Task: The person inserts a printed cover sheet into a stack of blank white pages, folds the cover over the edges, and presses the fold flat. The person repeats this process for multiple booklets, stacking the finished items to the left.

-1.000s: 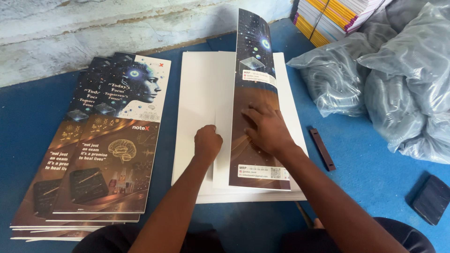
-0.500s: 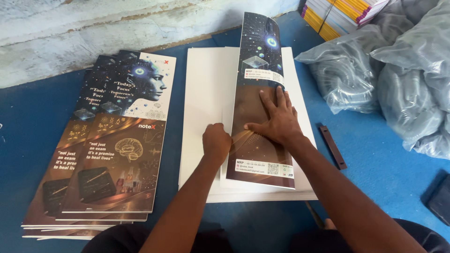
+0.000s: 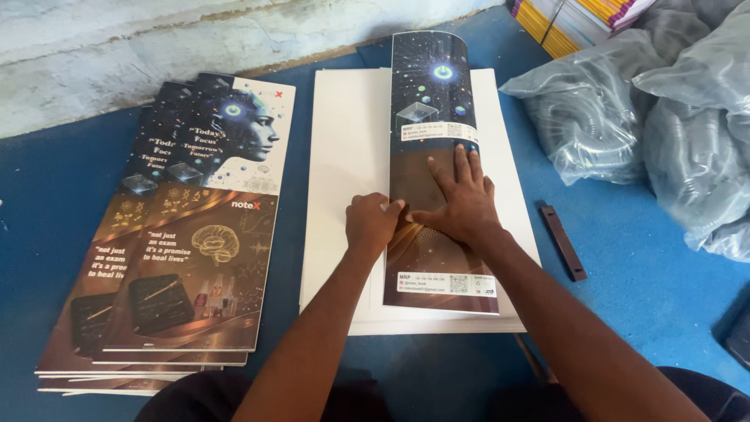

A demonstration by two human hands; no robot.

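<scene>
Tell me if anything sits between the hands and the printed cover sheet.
Nothing visible does. The right hand lies flat on the printed cover sheet, and the left hand presses its left edge, over the white sheets.

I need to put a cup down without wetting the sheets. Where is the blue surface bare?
Bare blue shows between the white sheets and the printed cover stack, left of that stack, and around the dark bar. Crowded: both hands, left hand and right hand, on the folded cover; plastic bags at right.

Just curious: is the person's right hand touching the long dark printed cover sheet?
Touching. The head view shows the right hand spread flat, palm down, on the long dark printed cover sheet, with no gap visible.
</scene>
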